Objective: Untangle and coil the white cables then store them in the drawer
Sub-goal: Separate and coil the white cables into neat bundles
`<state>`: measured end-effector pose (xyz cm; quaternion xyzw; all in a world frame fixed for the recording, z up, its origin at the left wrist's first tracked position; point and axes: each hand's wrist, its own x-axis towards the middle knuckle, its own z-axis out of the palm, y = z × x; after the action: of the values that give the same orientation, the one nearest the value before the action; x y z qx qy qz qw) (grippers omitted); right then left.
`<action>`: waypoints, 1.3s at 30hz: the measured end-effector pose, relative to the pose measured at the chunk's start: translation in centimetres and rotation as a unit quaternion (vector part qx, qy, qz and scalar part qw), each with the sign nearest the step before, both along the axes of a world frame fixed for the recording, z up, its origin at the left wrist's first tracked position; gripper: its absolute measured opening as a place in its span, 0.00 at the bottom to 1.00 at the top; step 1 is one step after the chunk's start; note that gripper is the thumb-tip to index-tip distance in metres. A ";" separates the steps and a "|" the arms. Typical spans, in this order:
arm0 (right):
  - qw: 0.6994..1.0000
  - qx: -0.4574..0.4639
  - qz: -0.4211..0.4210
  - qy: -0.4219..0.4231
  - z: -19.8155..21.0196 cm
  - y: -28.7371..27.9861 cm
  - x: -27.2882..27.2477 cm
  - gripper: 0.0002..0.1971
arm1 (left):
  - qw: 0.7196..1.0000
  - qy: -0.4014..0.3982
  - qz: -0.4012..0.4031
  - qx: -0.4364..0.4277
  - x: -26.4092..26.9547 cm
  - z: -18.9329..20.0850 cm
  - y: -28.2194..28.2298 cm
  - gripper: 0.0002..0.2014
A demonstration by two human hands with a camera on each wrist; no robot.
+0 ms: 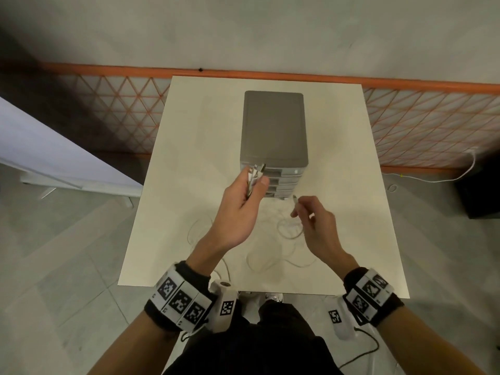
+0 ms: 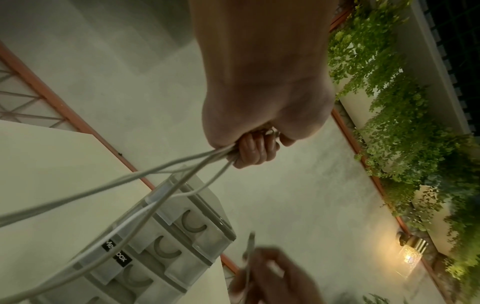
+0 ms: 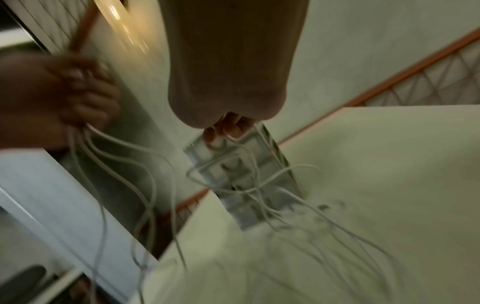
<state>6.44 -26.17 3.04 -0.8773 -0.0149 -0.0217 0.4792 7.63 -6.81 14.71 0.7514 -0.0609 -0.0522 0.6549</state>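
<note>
Left side: a white panel (image 1: 54,155) leans over the grey floor (image 1: 62,266) beside the counter (image 1: 338,239). An orange-framed lattice rail (image 1: 121,109) runs behind the counter.

Left hand (image 1: 238,209): raised above the counter, in front of the drawer unit (image 1: 273,128). Its fingers (image 2: 253,150) are curled tightly round a bundle of cable ends (image 1: 254,175); the connector tips project above the fist. The left wrist view shows what the head view hides: several strands leave the underside of the fist and run down across the drawer fronts (image 2: 166,244), each front with a crescent pull.

Centre: the drawer unit stands on the counter with a grey top; all visible drawers are shut. The cables (image 1: 286,228) lie in loose tangled loops on the counter between the two hands and toward the near edge, outside the drawers.

Right hand (image 1: 319,226): lower, just right of the unit's base. Thumb and forefinger pinch a single cable end (image 1: 295,199); the other fingers are loosely bent. The right wrist view, blurred, shows strands fanning down from both hands to the counter.

Right side: a thin white cord (image 1: 446,177) lies on the floor. Only the left wrist view shows hanging greenery (image 2: 389,102) and a lit lamp (image 2: 411,253).
</note>
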 end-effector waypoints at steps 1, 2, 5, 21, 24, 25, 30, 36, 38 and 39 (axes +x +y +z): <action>0.999 0.038 -0.013 -0.022 1.8 0.7 0.5 0.04 | 1.000 -0.003 0.007 -0.007 0.1 0.1 -0.3 0.11; 0.996 0.067 -0.018 -0.048 3.5 1.4 0.9 0.04 | 1.000 -0.003 0.014 -0.013 0.2 0.1 -0.7 0.11; 0.987 0.116 -0.002 -0.110 7.1 3.3 1.8 0.03 | 0.999 0.018 0.041 -0.027 0.9 -0.6 -1.5 0.12; 0.980 0.169 0.030 -0.104 9.8 6.0 3.9 0.04 | 0.982 0.089 0.093 -0.136 2.6 0.3 -2.6 0.15; 0.980 0.172 0.041 -0.087 9.9 6.1 4.0 0.08 | 0.983 0.067 0.109 -0.133 2.6 0.0 -2.2 0.13; 0.981 0.170 0.056 -0.075 9.8 6.2 3.9 0.09 | 0.982 0.062 0.123 -0.131 2.7 0.0 -1.9 0.12; 0.987 0.090 0.125 -0.037 7.6 6.2 3.2 0.03 | 0.976 0.015 0.184 -0.119 3.2 0.9 0.0 0.16; 0.985 0.006 0.171 0.031 3.1 4.2 3.8 0.08 | 0.948 -0.060 0.265 -0.164 3.6 3.9 3.9 0.20; 0.982 -0.013 0.178 0.057 1.6 3.2 3.8 0.10 | 0.942 -0.087 0.282 -0.159 3.6 4.9 5.3 0.20; 0.981 -0.023 0.179 0.073 1.0 2.8 3.9 0.11 | 0.943 -0.098 0.284 -0.146 3.5 5.1 5.8 0.19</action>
<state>10.32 -23.39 4.06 -0.8703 -0.1377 0.1287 0.4551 11.09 -0.99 19.84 0.6347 0.0841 0.2195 0.7361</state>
